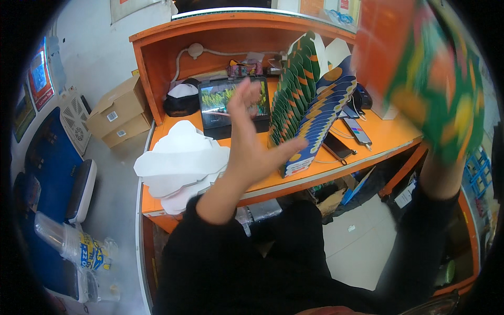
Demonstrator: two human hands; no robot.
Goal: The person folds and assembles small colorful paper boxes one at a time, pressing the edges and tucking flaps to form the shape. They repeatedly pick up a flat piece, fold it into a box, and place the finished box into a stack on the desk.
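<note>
My left hand (pixel 254 144) hangs over the front of the desk, fingers spread and thumb out, with nothing in it. At the upper right, a green paper carton (pixel 446 94) with orange and yellow patches is smeared by motion. It sits at the end of my raised right forearm (pixel 441 176) and hides most of my right hand, which holds it. Beyond my left thumb stand two nested rows of paper cartons, one green and orange (pixel 296 92), one blue with yellow (pixel 328 107). White flat carton blanks (pixel 184 157) lie piled by my left wrist.
On the orange desk (pixel 396 131) a tablet (pixel 210 113) leans at the back, with phones (pixel 358 131) and cables at the right. Cardboard boxes (pixel 118 113), blue chairs (pixel 50 157) and bagged plastic cups (pixel 79 247) stand on the left. An orange-red blur (pixel 380 47) fills the upper right.
</note>
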